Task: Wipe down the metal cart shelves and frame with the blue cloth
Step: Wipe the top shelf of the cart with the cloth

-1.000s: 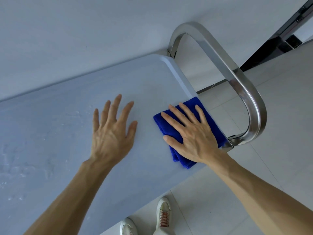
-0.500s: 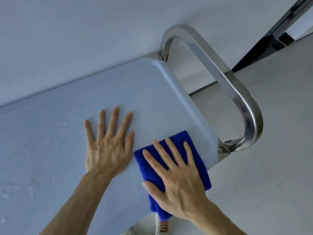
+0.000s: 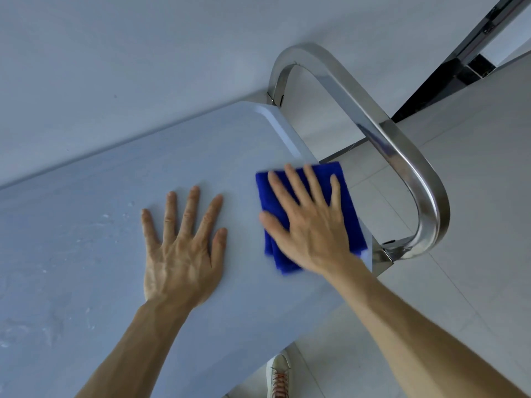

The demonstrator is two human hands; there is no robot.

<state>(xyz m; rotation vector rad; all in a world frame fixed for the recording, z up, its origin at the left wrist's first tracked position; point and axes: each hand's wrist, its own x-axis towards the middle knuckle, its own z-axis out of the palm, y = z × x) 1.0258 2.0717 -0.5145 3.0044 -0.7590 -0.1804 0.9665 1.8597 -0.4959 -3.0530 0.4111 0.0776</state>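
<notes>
From the head view, your right hand [image 3: 309, 225] lies flat on the folded blue cloth [image 3: 304, 216], fingers straight and spread, pressing it onto the cart's top shelf [image 3: 178, 156] at the end nearest the curved steel handle [image 3: 402, 156]. That flat palm looks chosen to spread pressure across the whole pad, so the cloth wipes rather than bunches. One corner of the cloth reaches past the shelf's end edge. Your left hand [image 3: 184, 251] is also open, fingers splayed, resting bare on the shelf just beside the cloth; I judge it is there to steady the cart against the push. Neither grip is closed round anything.

Pale smears [image 3: 43, 320] on the shelf's left part suggest that area is not yet wiped.

Your right hand and the cloth are blurred, so the cloth's folds are hard to read. The lower shelves and most of the frame are hidden beneath the top shelf; only a thin bar shows below the handle. A shoe [image 3: 277, 374] peeks out at the bottom edge, cut off.
</notes>
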